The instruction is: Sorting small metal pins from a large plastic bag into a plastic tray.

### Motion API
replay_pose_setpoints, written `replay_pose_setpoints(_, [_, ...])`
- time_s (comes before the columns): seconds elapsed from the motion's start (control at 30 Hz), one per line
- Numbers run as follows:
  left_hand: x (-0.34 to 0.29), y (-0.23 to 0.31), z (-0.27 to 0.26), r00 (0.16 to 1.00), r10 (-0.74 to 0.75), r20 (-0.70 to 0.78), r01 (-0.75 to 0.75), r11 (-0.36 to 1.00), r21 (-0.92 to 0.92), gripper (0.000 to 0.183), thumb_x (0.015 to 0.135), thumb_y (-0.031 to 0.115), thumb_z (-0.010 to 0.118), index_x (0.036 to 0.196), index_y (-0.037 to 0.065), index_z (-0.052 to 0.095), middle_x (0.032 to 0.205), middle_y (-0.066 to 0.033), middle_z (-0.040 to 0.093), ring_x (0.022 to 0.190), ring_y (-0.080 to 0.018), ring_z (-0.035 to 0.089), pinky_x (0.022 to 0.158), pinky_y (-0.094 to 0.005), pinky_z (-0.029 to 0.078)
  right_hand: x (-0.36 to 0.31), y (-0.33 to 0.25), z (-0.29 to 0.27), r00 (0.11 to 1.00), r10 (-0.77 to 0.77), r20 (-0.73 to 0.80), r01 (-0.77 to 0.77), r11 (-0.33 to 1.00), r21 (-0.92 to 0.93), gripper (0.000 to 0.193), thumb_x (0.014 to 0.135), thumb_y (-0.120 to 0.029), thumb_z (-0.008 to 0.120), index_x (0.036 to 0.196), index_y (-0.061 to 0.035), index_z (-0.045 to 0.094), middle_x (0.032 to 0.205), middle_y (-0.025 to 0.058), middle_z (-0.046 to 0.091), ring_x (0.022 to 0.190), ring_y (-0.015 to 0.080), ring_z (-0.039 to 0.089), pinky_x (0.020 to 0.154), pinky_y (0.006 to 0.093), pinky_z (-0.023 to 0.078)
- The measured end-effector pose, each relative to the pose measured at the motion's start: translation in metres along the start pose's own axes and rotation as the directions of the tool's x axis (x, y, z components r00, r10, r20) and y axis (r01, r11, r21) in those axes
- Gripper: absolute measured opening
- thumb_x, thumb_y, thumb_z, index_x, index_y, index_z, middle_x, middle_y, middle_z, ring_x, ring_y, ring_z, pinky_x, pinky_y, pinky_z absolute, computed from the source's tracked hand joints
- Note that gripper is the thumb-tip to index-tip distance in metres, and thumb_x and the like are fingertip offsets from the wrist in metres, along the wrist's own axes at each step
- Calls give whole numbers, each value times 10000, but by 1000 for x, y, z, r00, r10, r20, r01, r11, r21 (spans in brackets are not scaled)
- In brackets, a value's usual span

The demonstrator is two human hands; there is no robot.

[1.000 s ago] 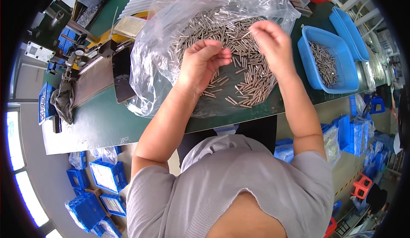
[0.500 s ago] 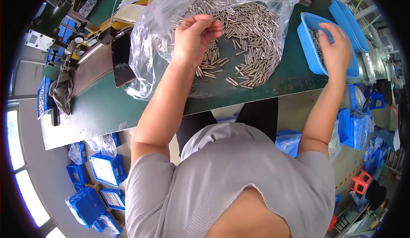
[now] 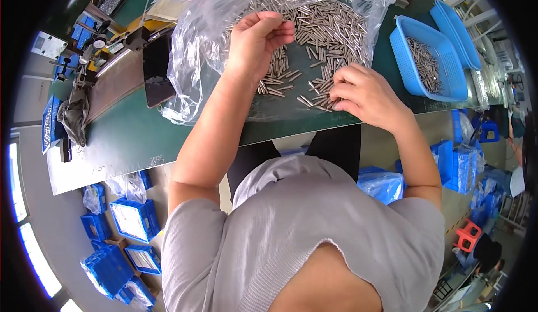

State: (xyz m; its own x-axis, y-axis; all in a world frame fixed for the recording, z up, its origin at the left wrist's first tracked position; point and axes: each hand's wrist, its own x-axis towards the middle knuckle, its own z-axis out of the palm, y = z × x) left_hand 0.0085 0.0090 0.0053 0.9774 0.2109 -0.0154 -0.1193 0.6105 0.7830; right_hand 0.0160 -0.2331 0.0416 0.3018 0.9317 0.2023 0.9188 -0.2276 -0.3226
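Note:
Many slim silvery metal pins (image 3: 336,29) lie heaped on a clear plastic bag (image 3: 188,60) spread over the green table. Above the left part of the heap hovers my left hand (image 3: 255,40), its fingers curled and thumb against them; anything inside them is hidden. At the near right edge of the heap, my right hand (image 3: 367,96) reaches down with fingers bent and apart, the tips touching loose pins. Right of it stands a blue plastic basket (image 3: 403,68) partly filled with similar pins.
More blue baskets (image 3: 457,35) stand behind the filled one. A dark flat phone-like slab (image 3: 157,74) lies left of the bag, near a metal fixture with a dial gauge (image 3: 99,44). Blue crates (image 3: 134,219) stack on the floor at left.
My right hand has moved left from the blue basket to the near right edge of the pin heap. My left hand has stayed nearly in place, fingers still curled.

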Motion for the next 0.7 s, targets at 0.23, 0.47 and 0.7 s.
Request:
replay_pose_setpoints(0.23, [-1, 1, 1, 1000, -10, -19, 9, 1000, -30, 94, 849, 38, 533, 904, -35, 554, 835, -177, 625, 761, -238, 629, 707, -337, 536, 24, 20, 21, 992, -31, -126, 21, 997, -79, 93, 730, -148, 646, 779, -88, 594, 769, 47, 530, 722, 239, 556, 609, 360, 458])
replay_pose_setpoints(0.47, [1, 0, 0, 1000, -12, -25, 11, 999, -38, 96, 851, 39, 529, 908, -34, 556, 835, -177, 626, 757, -239, 629, 697, -333, 538, 51, 36, 20, 979, 29, -200, -60, 987, -147, 108, 762, -129, 630, 839, -65, 590, 822, 64, 539, 731, 263, 567, 613, 362, 462])
replay_pose_setpoints(0.7, [-2, 4, 2, 1000, -25, -18, 24, 999, -27, 102, 852, 45, 534, 916, -33, 549, 829, -178, 625, 751, -238, 630, 693, -336, 539, 19, 11, -19, 957, 192, 215, -208, 977, 54, 306, 615, -122, 736, 866, -68, 569, 813, 44, 557, 769, 240, 561, 676, 340, 450])
